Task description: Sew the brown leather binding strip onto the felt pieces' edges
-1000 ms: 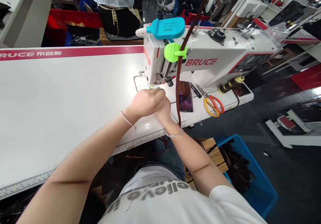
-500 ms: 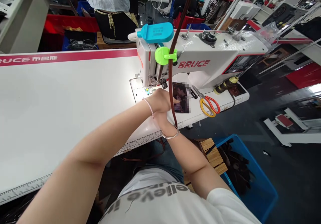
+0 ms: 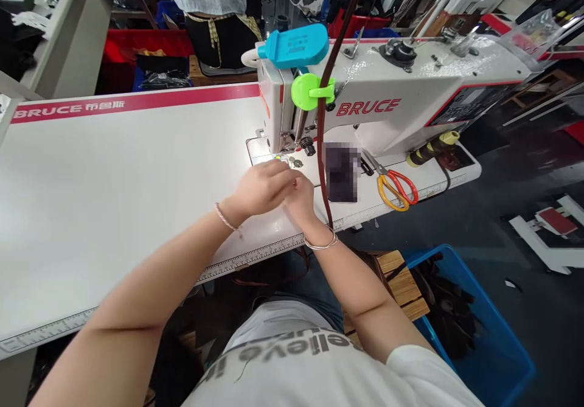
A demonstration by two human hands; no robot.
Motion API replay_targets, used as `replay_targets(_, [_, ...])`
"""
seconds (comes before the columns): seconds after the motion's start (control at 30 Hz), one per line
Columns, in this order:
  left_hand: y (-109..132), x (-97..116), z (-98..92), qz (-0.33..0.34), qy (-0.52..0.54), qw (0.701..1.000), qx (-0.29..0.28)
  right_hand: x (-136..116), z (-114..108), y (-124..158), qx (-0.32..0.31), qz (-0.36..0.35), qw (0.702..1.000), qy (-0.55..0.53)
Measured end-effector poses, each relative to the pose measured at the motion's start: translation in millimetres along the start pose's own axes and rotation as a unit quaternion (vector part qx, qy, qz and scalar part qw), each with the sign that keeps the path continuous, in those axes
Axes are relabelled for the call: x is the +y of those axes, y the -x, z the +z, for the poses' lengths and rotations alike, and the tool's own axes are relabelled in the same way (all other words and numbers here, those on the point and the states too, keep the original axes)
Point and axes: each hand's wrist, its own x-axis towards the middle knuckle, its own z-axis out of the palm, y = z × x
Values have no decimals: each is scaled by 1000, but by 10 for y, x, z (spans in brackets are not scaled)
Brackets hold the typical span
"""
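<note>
My left hand [image 3: 262, 189] and my right hand [image 3: 298, 197] sit close together over the white table, just in front of the needle plate of a white BRUCE industrial sewing machine [image 3: 387, 72]. Their fingertips nearly meet and are blurred, so anything between them is hidden. A long brown leather strap [image 3: 322, 151] hangs down past my right hand, held up by a green clip [image 3: 310, 90] on the machine head. Small round metal pieces [image 3: 296, 163] lie on the needle plate just beyond my fingers.
A pixelated dark flat item [image 3: 341, 173] lies right of my hands, then red-and-yellow-handled scissors [image 3: 396, 191]. A ruler scale runs along the white table's front edge [image 3: 250, 256]. A blue crate [image 3: 456, 328] of dark leather strips stands at lower right. A co-worker [image 3: 214, 11] sits beyond the table.
My left hand has drawn back left from the dark item toward the needle plate and now sits beside my right hand. The view has shifted slightly.
</note>
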Motion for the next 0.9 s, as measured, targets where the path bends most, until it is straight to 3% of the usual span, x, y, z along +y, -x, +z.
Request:
replay_targets(0.1, [247, -175, -100, -68, 7, 996, 60, -17, -10, 48, 13, -2, 999, -40])
replay_targets(0.2, [333, -265, -100, -98, 15, 995, 32, -22, -4, 57, 21, 2, 997, -79])
replay_targets(0.43, [190, -237, 90, -94, 23, 993, -67, -39, -27, 97, 15, 16, 994, -104])
replay_targets(0.9, [201, -292, 100, -91, -30, 994, -57, -49, -54, 115, 12, 4, 997, -82])
